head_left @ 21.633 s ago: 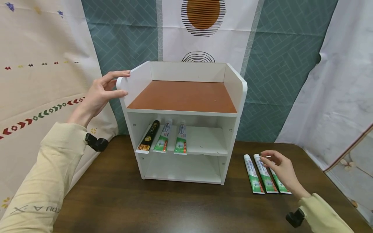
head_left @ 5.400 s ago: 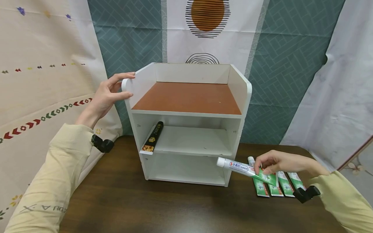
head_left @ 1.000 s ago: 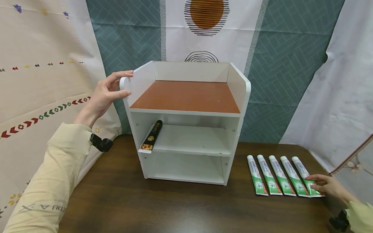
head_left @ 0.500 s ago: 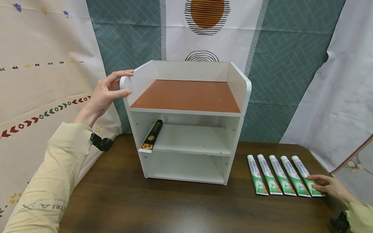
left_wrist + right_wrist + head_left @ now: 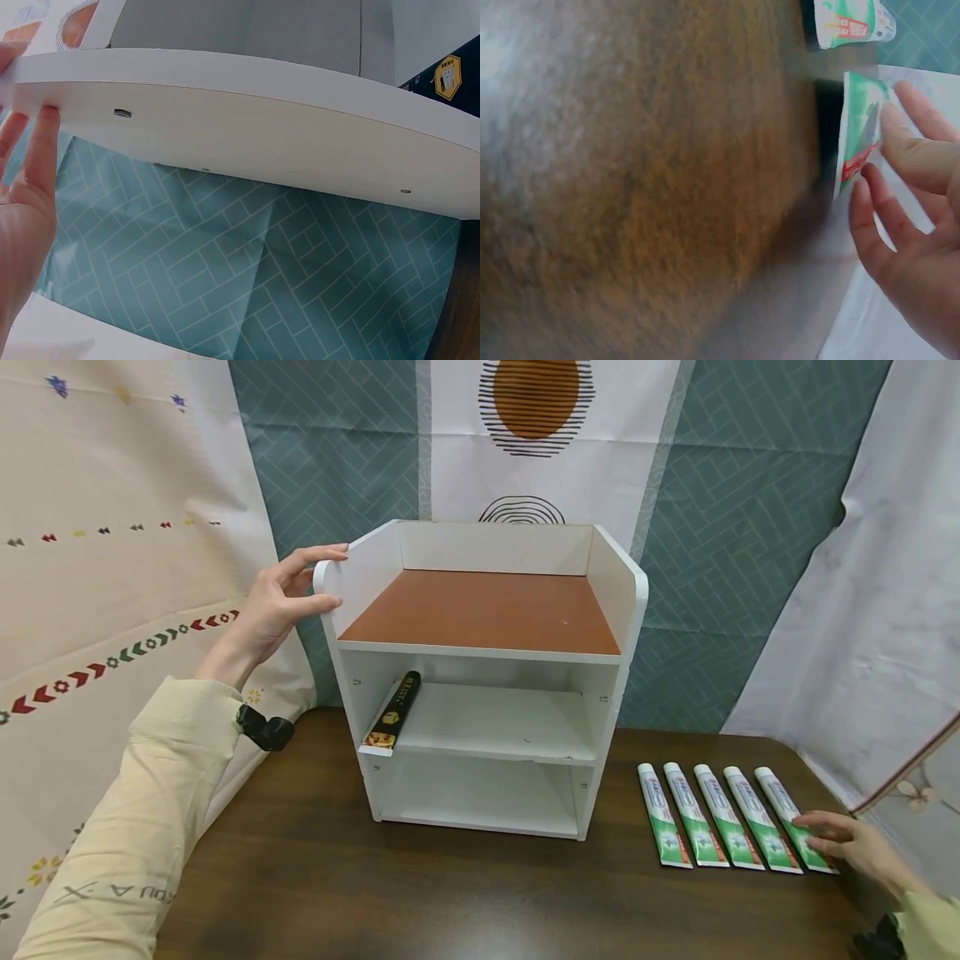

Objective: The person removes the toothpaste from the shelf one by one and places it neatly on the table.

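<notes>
My left hand (image 5: 270, 606) grips the upper left side panel of a white shelf unit (image 5: 480, 652), with thumb and fingers on either side of its edge. In the left wrist view the fingertips (image 5: 46, 120) press on that panel's outer face. My right hand (image 5: 855, 843) pinches the lower part of the rightmost toothpaste tube (image 5: 783, 802), which lies on the table. The right wrist view shows the thumb over the tube's green end (image 5: 862, 112). Several matching white-and-green toothpaste tubes (image 5: 723, 818) lie side by side to its left, caps away from me.
A black toothpaste tube (image 5: 393, 714) lies at the left end of the unit's middle shelf, its flat end jutting over the front edge. The dark wooden table (image 5: 420, 902) extends in front. Patterned curtains (image 5: 750, 527) hang behind and at both sides.
Two white-and-green tubes earlier on the middle shelf now lie in the table row. My right hand carried one rightwards and set it down; lately that tube shifts slightly right. Left hand unchanged.
</notes>
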The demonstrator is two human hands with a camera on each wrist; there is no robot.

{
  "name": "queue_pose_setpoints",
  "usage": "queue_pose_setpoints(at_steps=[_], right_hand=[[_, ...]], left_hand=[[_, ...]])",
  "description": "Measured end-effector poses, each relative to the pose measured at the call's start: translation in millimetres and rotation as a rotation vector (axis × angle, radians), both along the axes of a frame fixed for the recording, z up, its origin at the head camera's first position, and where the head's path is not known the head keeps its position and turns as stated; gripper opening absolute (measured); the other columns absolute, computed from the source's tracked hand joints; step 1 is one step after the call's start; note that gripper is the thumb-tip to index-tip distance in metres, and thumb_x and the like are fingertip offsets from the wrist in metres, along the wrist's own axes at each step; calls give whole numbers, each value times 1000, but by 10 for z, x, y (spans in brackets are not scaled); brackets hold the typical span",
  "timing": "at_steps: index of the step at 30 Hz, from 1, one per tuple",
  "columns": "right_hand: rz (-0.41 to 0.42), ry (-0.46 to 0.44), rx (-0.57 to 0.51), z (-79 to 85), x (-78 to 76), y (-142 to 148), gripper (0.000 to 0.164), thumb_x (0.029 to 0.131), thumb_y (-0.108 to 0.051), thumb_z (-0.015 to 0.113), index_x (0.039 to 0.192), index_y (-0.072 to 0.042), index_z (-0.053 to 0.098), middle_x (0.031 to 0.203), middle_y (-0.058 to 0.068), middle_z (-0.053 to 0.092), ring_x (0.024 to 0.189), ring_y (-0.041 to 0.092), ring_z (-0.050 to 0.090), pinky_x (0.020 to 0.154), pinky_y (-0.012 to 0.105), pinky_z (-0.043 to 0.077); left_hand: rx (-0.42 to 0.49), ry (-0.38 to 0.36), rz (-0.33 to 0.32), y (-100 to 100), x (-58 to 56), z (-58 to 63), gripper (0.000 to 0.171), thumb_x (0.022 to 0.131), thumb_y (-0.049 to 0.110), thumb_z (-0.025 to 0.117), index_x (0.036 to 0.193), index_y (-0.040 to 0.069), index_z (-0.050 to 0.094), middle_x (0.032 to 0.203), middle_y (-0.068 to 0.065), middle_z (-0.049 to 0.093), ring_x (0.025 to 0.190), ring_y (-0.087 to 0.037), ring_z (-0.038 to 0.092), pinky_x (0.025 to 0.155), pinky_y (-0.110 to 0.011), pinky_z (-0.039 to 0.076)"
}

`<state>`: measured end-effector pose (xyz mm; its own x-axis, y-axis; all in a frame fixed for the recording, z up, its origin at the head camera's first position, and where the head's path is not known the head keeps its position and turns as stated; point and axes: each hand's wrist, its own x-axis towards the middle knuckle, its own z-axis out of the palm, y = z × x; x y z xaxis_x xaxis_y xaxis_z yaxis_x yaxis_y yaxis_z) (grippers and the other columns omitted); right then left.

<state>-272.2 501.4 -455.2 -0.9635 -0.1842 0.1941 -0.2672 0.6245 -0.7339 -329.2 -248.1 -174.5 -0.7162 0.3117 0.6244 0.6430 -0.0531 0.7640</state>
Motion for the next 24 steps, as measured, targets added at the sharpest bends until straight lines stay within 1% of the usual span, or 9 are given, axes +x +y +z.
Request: queue_pose_setpoints(at_steps=[3,5,9,11,13,15,19,22,24], right_hand=[[-78,121,108,63,11,-78,20,80,0,66,101,2,63,94,-21,56,72,-3,53,53,25,45],[-148,151,176,129,31,-157,21,83,-5,66,102,4,62,95,-12,60,74,-6,52,55,24,45],[-217,169,212,260,48,-338,30,87,-18,63,109,3,60,99,16,62,74,-7,52,56,26,45],[-220,197,218,300,42,-424,33,87,-20,63,112,1,59,100,19,61,74,-8,52,56,24,45],[-205,242,195,312,32,-511,31,86,-16,64,112,2,59,99,20,62,75,-8,53,58,20,45],[-187,307,181,313,28,-602,28,85,-12,65,109,1,61,96,13,64,76,-9,53,59,15,43],[-136,506,126,325,0,-830,22,77,-1,70,99,-4,67,91,0,65,80,-8,53,62,10,39],[-50,645,139,378,-33,-1025,32,69,9,72,97,-6,68,91,0,65,85,-3,53,65,11,38],[13,687,163,433,-43,-1161,38,66,12,73,98,-7,67,92,3,64,87,1,54,68,11,38]], left_hand=[[-9,5,8,-2,4,3,47,79,-14,60,121,6,57,137,-11,36,119,-25,38,78,-25,42],[-15,9,14,0,-1,-2,47,79,-14,60,121,6,57,136,-10,37,119,-25,38,78,-25,42],[-20,15,23,-1,-7,-3,47,79,-13,60,121,7,57,135,-10,38,118,-25,37,79,-25,42],[-20,17,28,-3,-6,-2,47,79,-13,60,121,7,57,135,-9,39,118,-25,38,79,-25,42],[-22,16,31,-3,-5,-3,46,79,-13,61,121,7,57,135,-10,39,118,-25,38,79,-25,41],[-23,14,31,-3,-4,-7,46,79,-13,61,121,7,57,135,-10,39,118,-25,38,80,-25,41],[-23,9,25,-5,-4,-14,47,79,-13,60,121,7,57,135,-10,38,119,-24,37,79,-25,42],[-20,14,17,-7,-5,-12,48,79,-14,60,122,7,56,136,-10,37,119,-25,37,78,-25,43],[-21,17,14,-7,-7,-8,48,79,-14,60,122,6,56,136,-11,37,118,-26,37,78,-25,43]])
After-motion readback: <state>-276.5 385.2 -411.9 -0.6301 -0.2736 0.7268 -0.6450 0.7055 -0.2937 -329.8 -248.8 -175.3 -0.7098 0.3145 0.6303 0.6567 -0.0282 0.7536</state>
